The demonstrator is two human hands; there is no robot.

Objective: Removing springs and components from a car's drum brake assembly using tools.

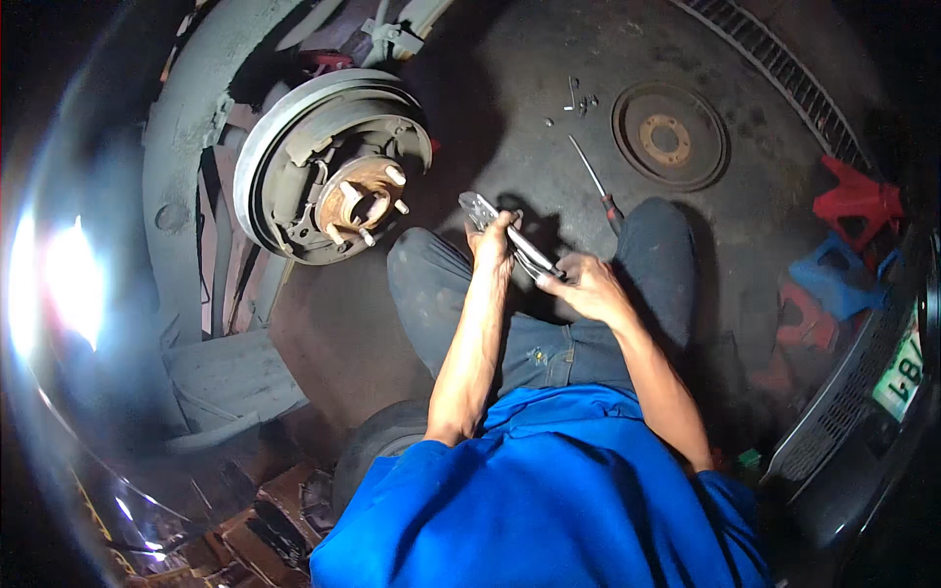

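My left hand (pixel 493 240) grips a metal pair of locking pliers (pixel 524 245) near its jaw end, which points up and left toward the wheel hub. My right hand (pixel 583 286) is closed on the handle end of the same pliers, over my lap. Left of my hands, an exposed rusty hub (pixel 353 204) with several pale studs sits on a brake backing plate (pixel 309 157). A screwdriver (pixel 591 167) with a red and black handle lies on the floor beyond my right knee, below several small loose metal parts (pixel 583 101).
A round metal drum (pixel 668 137) lies on the floor (pixel 510 98). Red (pixel 855 201) and blue (pixel 833 274) jack stands are at right beside a grille. A grey vehicle frame (pixel 186 127) runs along the left. A bright lamp (pixel 74 284) glares at far left.
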